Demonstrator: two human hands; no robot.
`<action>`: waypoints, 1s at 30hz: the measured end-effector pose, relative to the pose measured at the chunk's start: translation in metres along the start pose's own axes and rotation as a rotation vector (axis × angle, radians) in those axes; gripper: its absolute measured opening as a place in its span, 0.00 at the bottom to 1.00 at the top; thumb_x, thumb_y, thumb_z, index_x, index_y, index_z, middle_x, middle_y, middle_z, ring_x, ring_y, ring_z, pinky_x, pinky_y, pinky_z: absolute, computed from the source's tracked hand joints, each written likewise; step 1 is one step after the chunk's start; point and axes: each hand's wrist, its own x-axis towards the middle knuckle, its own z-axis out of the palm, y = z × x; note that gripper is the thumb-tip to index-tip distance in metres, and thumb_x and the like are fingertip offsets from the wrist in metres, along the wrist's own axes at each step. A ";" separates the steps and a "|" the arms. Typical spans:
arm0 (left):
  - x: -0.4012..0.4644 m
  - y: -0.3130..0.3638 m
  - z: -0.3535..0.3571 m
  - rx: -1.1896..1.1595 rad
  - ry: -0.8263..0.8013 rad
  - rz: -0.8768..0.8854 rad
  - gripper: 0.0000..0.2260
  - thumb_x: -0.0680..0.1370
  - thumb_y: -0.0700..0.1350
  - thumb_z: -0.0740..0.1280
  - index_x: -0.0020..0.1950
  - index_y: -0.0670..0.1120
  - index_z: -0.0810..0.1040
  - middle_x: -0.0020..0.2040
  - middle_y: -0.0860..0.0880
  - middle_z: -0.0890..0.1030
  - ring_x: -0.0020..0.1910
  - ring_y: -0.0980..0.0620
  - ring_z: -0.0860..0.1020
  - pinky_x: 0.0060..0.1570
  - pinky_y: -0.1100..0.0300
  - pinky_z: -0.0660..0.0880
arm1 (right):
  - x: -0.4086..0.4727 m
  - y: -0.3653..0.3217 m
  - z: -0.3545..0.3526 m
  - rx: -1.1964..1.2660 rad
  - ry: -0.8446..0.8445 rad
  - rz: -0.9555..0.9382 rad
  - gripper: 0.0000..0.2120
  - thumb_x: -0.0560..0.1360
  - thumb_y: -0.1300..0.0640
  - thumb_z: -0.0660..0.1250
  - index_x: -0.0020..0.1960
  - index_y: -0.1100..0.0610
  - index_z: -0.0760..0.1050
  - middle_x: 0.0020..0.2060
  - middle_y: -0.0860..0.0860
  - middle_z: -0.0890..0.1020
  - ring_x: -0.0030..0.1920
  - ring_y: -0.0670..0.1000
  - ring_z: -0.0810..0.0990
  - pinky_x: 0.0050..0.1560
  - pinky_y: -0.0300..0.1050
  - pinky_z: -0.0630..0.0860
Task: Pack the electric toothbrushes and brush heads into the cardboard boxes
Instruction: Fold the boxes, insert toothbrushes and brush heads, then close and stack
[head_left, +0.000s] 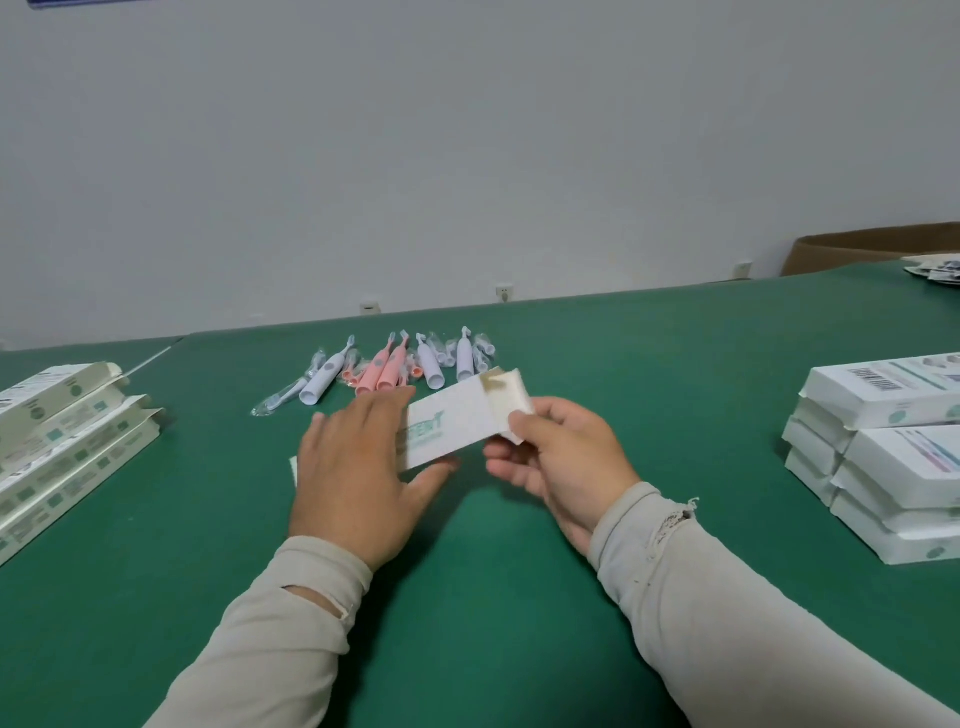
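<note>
Head view: green, unreadable lettering on box (457, 423) in right hand (558, 457).

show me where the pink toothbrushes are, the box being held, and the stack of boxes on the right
pink toothbrushes (382, 370), head view, on the handles.
held box (454, 423), head view, on its printed face.
right stack of boxes (878, 397), head view, on the top box.

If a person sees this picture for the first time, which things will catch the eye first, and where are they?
First, the white cardboard box held above the middle of the green table: the left hand lies over its near end, and the right hand pinches the open flap. Behind it lies a cluster of pink and white toothbrushes. Stacks of boxes stand at the left edge and the right edge.
</note>
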 end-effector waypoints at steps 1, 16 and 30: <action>0.000 0.002 -0.002 -0.013 0.002 0.045 0.28 0.70 0.61 0.73 0.66 0.54 0.72 0.56 0.52 0.79 0.54 0.46 0.76 0.58 0.46 0.72 | 0.000 0.003 0.002 0.018 -0.051 0.045 0.05 0.82 0.65 0.62 0.54 0.62 0.76 0.34 0.54 0.85 0.33 0.48 0.84 0.34 0.40 0.81; 0.021 -0.042 -0.008 0.238 -0.074 -0.119 0.25 0.73 0.66 0.65 0.65 0.56 0.73 0.55 0.53 0.81 0.53 0.46 0.78 0.54 0.50 0.69 | 0.106 -0.016 0.009 -0.940 0.128 -0.380 0.14 0.78 0.51 0.65 0.63 0.46 0.75 0.63 0.47 0.78 0.57 0.49 0.79 0.62 0.45 0.72; 0.024 -0.058 0.001 0.280 -0.002 -0.211 0.23 0.71 0.66 0.67 0.60 0.55 0.76 0.48 0.53 0.81 0.49 0.46 0.80 0.62 0.46 0.67 | 0.246 0.005 0.056 -1.600 -0.093 -0.109 0.18 0.82 0.52 0.53 0.67 0.52 0.74 0.67 0.56 0.77 0.64 0.60 0.75 0.63 0.49 0.72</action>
